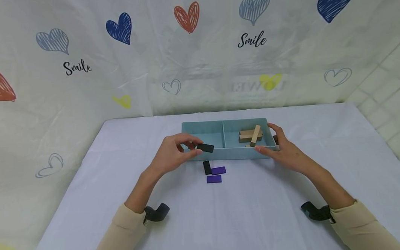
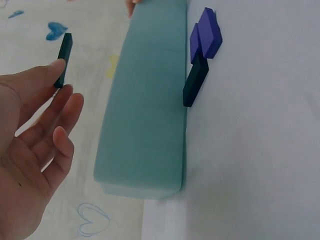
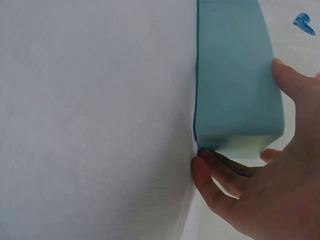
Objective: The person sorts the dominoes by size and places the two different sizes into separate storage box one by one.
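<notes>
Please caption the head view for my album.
The left hand pinches a black block near a divided blue tray; the right hand holds its end.

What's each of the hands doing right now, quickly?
Left hand: closed, pinching a black block between thumb and fingers.
Right hand: closed around the right end of the blue tray.

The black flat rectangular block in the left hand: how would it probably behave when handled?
The black flat rectangular block is probably stiff, as its edges look straight. It seems light: the left hand pinches it near one end. With flat faces, it would likely slide rather than roll.
</notes>
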A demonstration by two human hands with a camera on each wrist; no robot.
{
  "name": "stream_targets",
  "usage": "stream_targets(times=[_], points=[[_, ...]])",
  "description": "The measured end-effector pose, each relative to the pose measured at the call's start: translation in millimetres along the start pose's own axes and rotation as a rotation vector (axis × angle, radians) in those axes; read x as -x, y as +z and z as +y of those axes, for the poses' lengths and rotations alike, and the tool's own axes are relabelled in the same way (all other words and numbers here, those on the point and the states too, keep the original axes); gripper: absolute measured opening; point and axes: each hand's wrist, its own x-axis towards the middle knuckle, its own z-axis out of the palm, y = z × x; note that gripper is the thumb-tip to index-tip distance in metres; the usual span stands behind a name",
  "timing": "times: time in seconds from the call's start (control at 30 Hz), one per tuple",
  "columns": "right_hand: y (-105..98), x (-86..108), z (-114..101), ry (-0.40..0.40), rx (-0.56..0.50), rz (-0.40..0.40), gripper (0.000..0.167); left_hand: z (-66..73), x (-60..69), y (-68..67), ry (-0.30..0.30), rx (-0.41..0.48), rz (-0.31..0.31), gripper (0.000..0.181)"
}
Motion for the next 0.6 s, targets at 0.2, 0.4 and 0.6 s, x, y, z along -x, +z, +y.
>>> stream_targets(times=[0.2,0.4,0.6], points=[[-0.5,0.0,-0.1,0.0,-0.001,0.002,0.104,-1.0,-4.5,1.4,-0.008,-0.028,0.066,0.022],[-0.3,-0.5,1.0,0.0,-0.004,0.004,0.104,-3.1,-11.6,2.7,-0.005,-0.059,0.164,0.022],[-0.1,-1.0,1.8,-0.001,-0.003,0.005,0.104,-6.9,-19.4,3.3,-0.038,-0.064,0.251,0.022]])
